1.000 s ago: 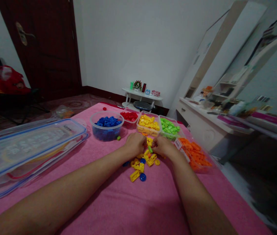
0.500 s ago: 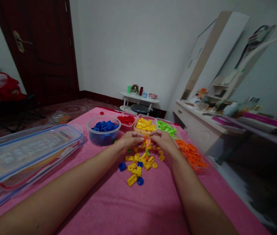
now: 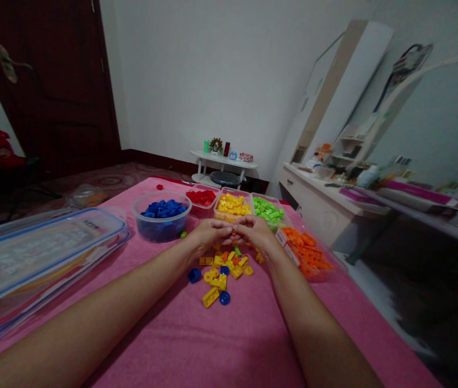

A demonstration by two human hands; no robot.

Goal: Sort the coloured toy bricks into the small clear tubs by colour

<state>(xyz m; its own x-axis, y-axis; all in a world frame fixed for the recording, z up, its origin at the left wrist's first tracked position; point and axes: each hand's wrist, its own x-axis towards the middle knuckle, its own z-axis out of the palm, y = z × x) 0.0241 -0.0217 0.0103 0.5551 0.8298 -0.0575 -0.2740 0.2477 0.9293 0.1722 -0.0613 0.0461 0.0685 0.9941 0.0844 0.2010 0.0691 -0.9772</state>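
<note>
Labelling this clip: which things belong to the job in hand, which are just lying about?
Likely the job: orange piece held between left hand and right hand; loose pieces; tub of blue pieces; box of red pieces; box of yellow pieces; box of green pieces; box of orange pieces.

Likely lying about: plastic stack; plant; white shelf; dresser.

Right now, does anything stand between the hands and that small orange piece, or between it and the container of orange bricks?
Nothing visible separates the small orange piece from the left hand or right hand. Toward the container, the right hand itself and the labelled wall intervene.
</note>
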